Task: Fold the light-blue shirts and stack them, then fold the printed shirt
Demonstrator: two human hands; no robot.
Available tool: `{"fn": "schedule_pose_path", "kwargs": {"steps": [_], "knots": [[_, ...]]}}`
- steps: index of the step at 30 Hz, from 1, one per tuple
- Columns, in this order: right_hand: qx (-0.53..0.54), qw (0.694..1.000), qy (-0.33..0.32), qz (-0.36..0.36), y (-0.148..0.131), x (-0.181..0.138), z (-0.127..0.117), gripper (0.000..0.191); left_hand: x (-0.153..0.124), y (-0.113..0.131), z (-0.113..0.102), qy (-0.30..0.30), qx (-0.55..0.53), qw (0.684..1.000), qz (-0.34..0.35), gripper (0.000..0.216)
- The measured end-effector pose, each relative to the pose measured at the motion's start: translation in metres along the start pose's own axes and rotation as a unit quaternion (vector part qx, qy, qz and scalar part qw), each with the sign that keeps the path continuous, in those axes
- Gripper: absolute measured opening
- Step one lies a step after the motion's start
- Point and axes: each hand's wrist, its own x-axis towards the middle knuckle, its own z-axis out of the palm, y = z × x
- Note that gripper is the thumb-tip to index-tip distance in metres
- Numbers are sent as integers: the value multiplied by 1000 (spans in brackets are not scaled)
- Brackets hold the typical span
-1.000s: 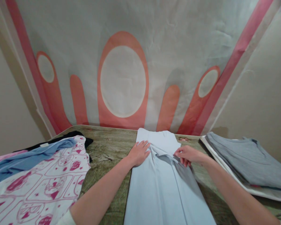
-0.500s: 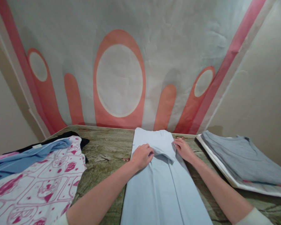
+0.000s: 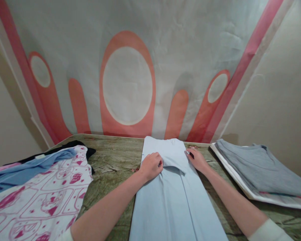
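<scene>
A light blue shirt (image 3: 165,197), folded into a long narrow strip, lies lengthwise in front of me with its far end near the table's back edge. My left hand (image 3: 152,166) rests on the strip's left side, its fingers curled and closed on the folded cloth. My right hand (image 3: 195,158) is at the right edge, fingers bent and pinching the cloth there. Between the hands a folded-over flap forms a raised, curved edge across the strip. The left fingertips are partly hidden.
The wood-patterned table (image 3: 110,150) runs up to a wall with a printed sheet (image 3: 127,83). On the left lie a white garment with pink prints (image 3: 52,197), a blue garment (image 3: 32,167) and a black one (image 3: 90,153). A folded grey shirt (image 3: 261,167) tops a stack on the right.
My right hand's fingers have bent in more at the shirt's right edge. My left hand has shifted very slightly, and the flap between the hands lies a little differently.
</scene>
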Motion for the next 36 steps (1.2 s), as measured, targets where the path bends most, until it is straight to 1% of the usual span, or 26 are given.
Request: {"fn": "schedule_pose_path", "kwargs": {"steps": [5, 10, 12, 13, 15, 17, 20, 22, 25, 27, 29, 31, 36], "knots": [[15, 1000, 15, 21, 0, 0, 0, 30, 0, -3, -3, -7, -1, 1000, 13, 9], [34, 998, 33, 45, 0, 2, 0, 30, -1, -7, -6, -18, -28, 999, 35, 8], [41, 997, 43, 53, -4, 3, -2, 32, -2, -7, -7, -27, -39, 998, 45, 11], [40, 997, 49, 52, -7, 3, -3, 32, -3, -6, -7, -28, -44, 997, 52, 17], [23, 997, 58, 34, -14, 3, -5, 30, -4, -4, -7, -35, -50, 996, 71, 31], [-7, 998, 55, 1, -23, 2, -7, 27, -5, -3, -4, -62, -50, 992, 94, 39], [-30, 999, 21, -38, -31, -1, -9, 23, -7, -3, 0, -121, -53, 984, 116, 43], [-24, 999, 5, -46, -31, -1, -8, 23, -7, -4, 2, -139, -62, 981, 124, 44], [0, 1000, 9, -20, -24, -1, -6, 23, -5, -8, 4, -110, -77, 986, 103, 44], [25, 999, 17, 20, -20, -1, -6, 22, -4, -13, 6, -74, -76, 992, 64, 45], [44, 997, 25, 54, -17, 0, -7, 21, -3, -18, 10, -55, -69, 996, 30, 45], [55, 995, 32, 74, -16, 2, -9, 22, -3, -23, 14, -54, -58, 997, 17, 44], [96, 988, 50, 109, -18, 16, -9, 32, -7, -25, 18, -61, -27, 997, 30, 44]]}}
